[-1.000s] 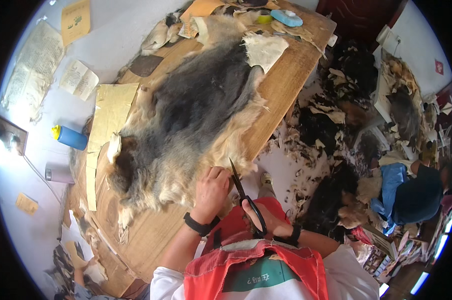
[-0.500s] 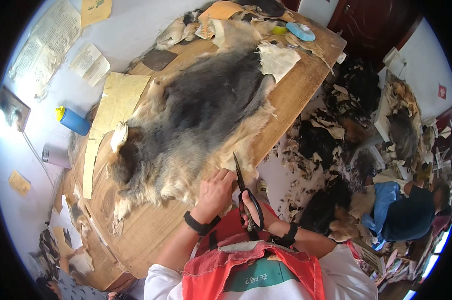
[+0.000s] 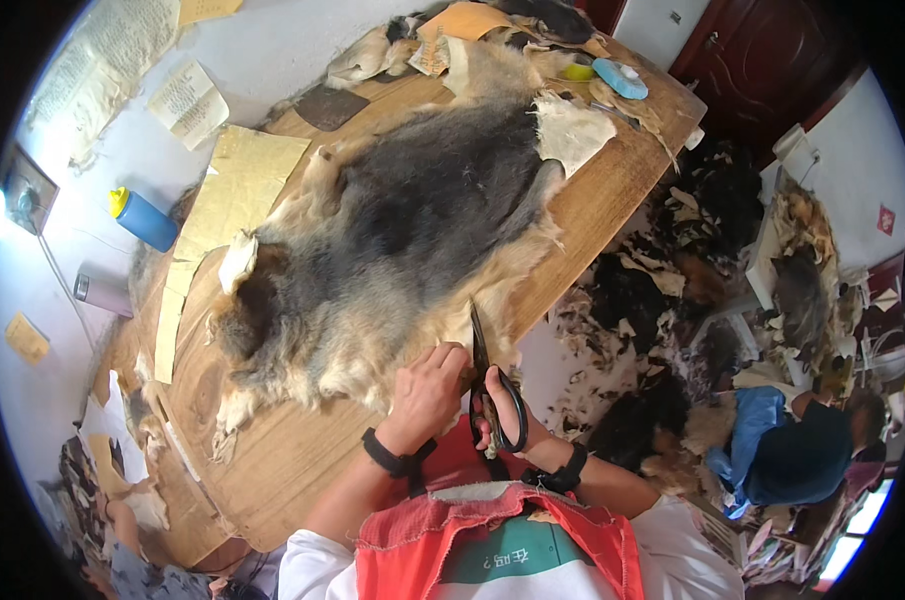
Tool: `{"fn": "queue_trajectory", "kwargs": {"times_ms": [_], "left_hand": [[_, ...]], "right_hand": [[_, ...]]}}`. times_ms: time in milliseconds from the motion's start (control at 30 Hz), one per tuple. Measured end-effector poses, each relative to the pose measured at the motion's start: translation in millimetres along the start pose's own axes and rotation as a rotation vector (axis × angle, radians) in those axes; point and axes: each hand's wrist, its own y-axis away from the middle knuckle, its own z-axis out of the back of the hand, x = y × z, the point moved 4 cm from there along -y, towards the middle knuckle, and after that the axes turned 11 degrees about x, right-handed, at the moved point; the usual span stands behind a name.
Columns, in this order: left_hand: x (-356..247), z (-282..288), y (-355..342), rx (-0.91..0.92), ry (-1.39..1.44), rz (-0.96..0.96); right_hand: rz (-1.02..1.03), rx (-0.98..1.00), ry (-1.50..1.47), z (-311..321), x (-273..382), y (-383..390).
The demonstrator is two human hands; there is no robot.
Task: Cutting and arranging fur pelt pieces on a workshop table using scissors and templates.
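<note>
A large animal pelt [image 3: 402,210], dark grey down the middle with tan and cream edges, lies spread over the wooden table [image 3: 282,460]. My left hand [image 3: 429,395] is closed on the pelt's near edge, its fingers bent into the tan fur. Just to its right, my right hand [image 3: 502,415] grips black-handled scissors [image 3: 479,345] by the loops. Their blades point away from me over the pelt's lower right edge, beside my left fingers. How far the blades are apart I cannot tell. A pale skin piece [image 3: 572,132] sits at the pelt's far right end.
Yellowish pattern sheets [image 3: 242,185] and a blue bottle [image 3: 144,220] are along the wall side. A blue tape roll [image 3: 620,79] rests at the far right corner. Fur scraps [image 3: 642,290] cover the floor at right, where another person [image 3: 807,450] is bent over. Someone's arm shows at lower left.
The whole view has shifted slightly. My left hand stays at the pelt's edge, and the scissors in my right hand are turned a little more upright.
</note>
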Motion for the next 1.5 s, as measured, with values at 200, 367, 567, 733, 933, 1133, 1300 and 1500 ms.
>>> {"fn": "queue_trajectory", "kwargs": {"times_ms": [200,367,567,733,933,1133,1300,1500], "left_hand": [[6.0,3.0,3.2,-0.041,0.086,0.040],[11.9,-1.1,-0.8,0.031,0.210,0.168],[-2.9,-3.6,-13.1,-0.111,0.048,0.176],[-8.3,-10.5,-39.9,-0.024,-0.068,0.416],[-12.2,-15.6,-66.3,0.075,-0.320,0.574],[-23.1,-22.1,-49.6,-0.342,-0.207,0.639],[-28.3,-23.7,-50.8,-0.553,-0.198,0.697],[-32.1,-29.9,-49.4,-0.673,-0.183,0.759]], "right_hand": [[-0.075,0.008,0.027,8.9,6.5,9.0],[-0.165,0.145,0.054,40.0,33.9,22.1],[-0.273,0.313,0.599,101.2,104.7,35.6],[-0.331,0.507,0.928,107.5,187.0,23.1],[-0.625,0.680,1.046,116.0,240.9,-21.5],[-0.676,1.083,1.136,95.5,261.3,-63.5],[-0.691,1.207,1.302,73.2,259.6,-96.6],[-0.615,1.289,1.369,57.3,260.3,-125.5]]}}
